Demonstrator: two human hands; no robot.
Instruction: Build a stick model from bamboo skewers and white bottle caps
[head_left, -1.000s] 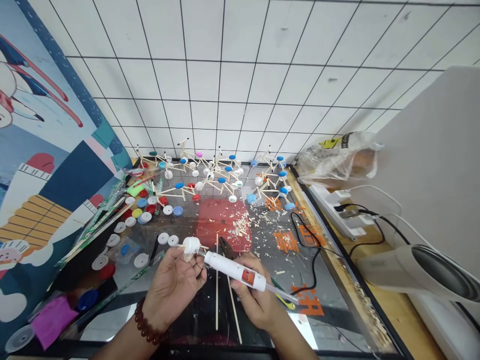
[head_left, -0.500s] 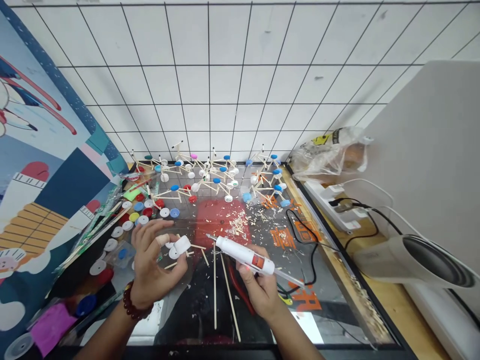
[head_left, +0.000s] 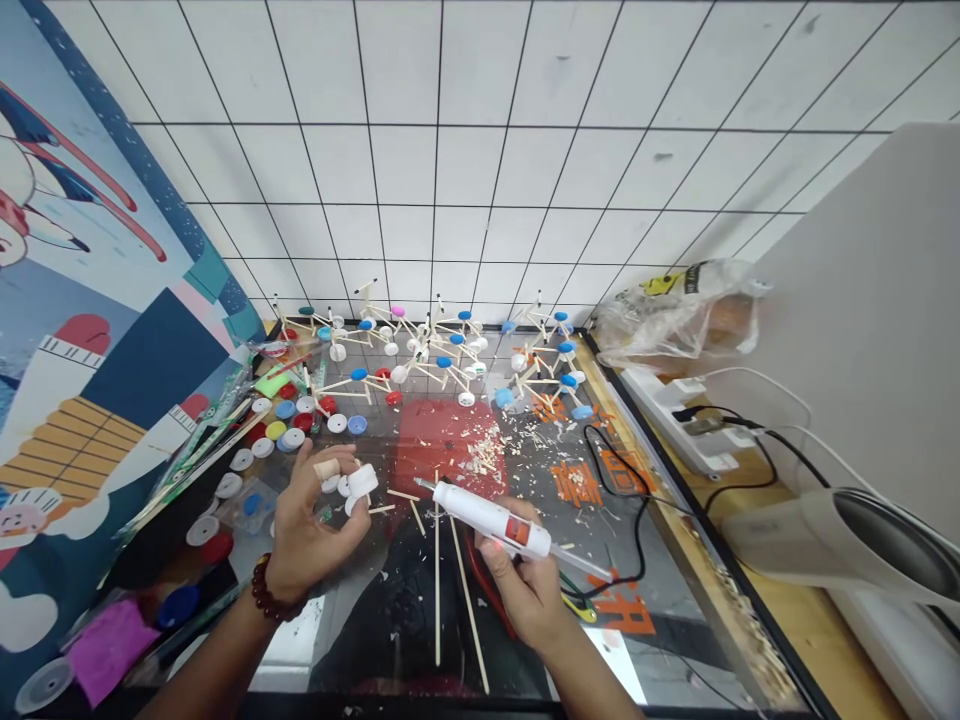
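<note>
Between the thumb and fingers of my left hand (head_left: 311,535) is a white bottle cap (head_left: 363,481), with more white caps showing right beside it. Whether those are joined to it I cannot tell. My right hand (head_left: 529,590) is wrapped round a white glue gun (head_left: 491,520), its metal nozzle pointing left toward the cap, a short distance off. A clear glue stick (head_left: 581,562) sticks out of its back end. Short wooden sticks (head_left: 403,495) lie between the hands. Two long wooden sticks (head_left: 438,600) lie below the nozzle.
Several stick-and-cap figures (head_left: 442,362) stand along the tiled wall. Loose bottle caps (head_left: 262,447) cover the left side. Wood scraps (head_left: 484,450) lie on the red patch. A black cord (head_left: 641,545) curls at the right, near a power strip (head_left: 675,425) and a plastic bag (head_left: 682,310).
The whole view has shifted slightly, with things appearing a little to the right. Both hands keep their hold on the cap and the glue gun.
</note>
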